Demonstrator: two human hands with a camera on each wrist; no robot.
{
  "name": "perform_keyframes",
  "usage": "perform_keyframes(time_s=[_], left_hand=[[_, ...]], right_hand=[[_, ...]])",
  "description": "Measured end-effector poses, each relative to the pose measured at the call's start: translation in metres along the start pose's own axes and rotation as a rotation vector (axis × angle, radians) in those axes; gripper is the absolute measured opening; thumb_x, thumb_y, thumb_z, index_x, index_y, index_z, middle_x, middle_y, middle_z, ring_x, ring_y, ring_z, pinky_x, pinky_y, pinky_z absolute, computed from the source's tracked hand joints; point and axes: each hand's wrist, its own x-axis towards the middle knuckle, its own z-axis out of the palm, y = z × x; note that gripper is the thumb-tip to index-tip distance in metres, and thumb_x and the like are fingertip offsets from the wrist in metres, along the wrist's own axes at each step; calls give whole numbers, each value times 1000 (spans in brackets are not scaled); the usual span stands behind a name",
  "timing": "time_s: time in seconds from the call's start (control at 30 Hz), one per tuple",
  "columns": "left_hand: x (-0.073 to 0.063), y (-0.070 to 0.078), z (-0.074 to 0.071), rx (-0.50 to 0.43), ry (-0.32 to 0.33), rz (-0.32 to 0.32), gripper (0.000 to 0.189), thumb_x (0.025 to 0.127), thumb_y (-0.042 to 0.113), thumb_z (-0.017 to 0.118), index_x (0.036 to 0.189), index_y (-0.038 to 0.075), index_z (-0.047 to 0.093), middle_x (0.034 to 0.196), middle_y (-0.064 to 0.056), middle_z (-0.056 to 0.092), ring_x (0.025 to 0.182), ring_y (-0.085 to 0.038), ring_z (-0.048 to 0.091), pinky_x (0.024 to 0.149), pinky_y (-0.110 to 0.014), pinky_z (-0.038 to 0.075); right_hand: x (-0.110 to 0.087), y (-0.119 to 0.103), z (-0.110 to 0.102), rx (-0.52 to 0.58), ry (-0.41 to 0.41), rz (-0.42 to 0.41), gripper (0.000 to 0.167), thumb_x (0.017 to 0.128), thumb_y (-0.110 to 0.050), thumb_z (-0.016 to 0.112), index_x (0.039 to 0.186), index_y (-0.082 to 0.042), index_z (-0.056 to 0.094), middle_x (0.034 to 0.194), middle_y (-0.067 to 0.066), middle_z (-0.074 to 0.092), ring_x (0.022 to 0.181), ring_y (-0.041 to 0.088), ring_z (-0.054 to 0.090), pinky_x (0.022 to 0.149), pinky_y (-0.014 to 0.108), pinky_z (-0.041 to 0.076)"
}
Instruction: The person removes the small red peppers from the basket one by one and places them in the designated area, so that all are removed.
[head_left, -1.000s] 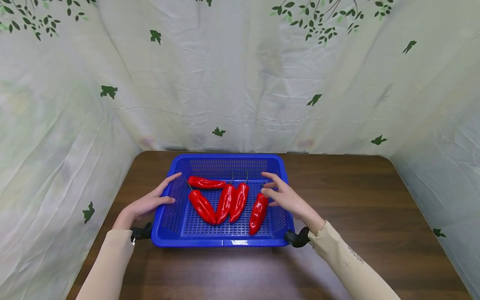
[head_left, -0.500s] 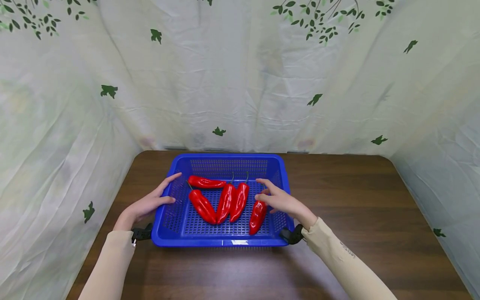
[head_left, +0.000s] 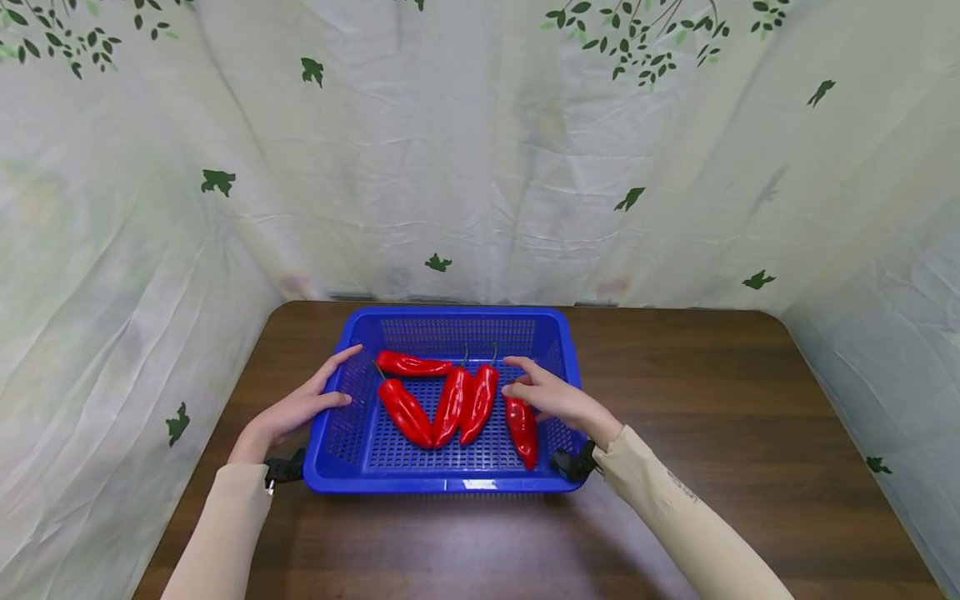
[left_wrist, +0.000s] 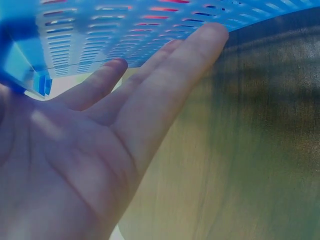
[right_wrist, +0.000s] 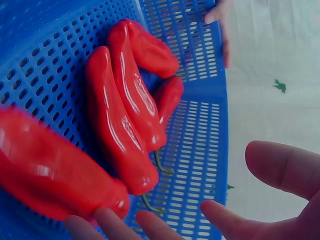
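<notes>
A blue plastic basket (head_left: 442,484) with perforated walls stands on the table and holds several glossy red chili peppers (head_left: 452,408). My left hand (head_left: 296,406) grips its left side, thumb over the rim; in the left wrist view, long straight fingers (left_wrist: 165,90) lie along the outer wall. Inside the basket's right part, my right hand (head_left: 562,398) hovers over the rightmost chili pepper (head_left: 522,433), covering its stem end. From the right wrist, fingertips (right_wrist: 107,217) show right at that pepper's (right_wrist: 50,165) end, while the thumb (right_wrist: 280,167) is spread well away.
Two of the other peppers lie side by side in the middle, near another pepper (head_left: 405,412) and one lying crosswise (head_left: 412,365) at the back left. The brown wooden table (head_left: 720,433) extends to the right. A pale leaf-print curtain (head_left: 487,167) encloses the back and sides.
My right hand has moved left and slightly down onto the rightmost chili pepper. That pepper has turned, its tip swinging to the right. My left hand has stayed on the basket.
</notes>
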Motion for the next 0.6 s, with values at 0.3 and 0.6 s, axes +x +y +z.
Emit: perform_keyframes(time_s=[0.3,0.6], left_hand=[[1,-1,1,4,17,-7,72,98,8,47,153,30,7,150,-28,10,116,-49,46,81,-53,50],[0,-1,1,19,31,-2,71,98,9,47,153,30,8,150,-28,11,116,-48,46,82,-52,50]], right_hand=[[6,4,-2,-58,-2,15,49,96,-18,52,143,-8,41,141,25,38,123,39,43,90,64,40],[11,1,-3,-67,-49,76,48,94,-16,54,141,-10,45,144,22,34,125,40,40,90,65,38]])
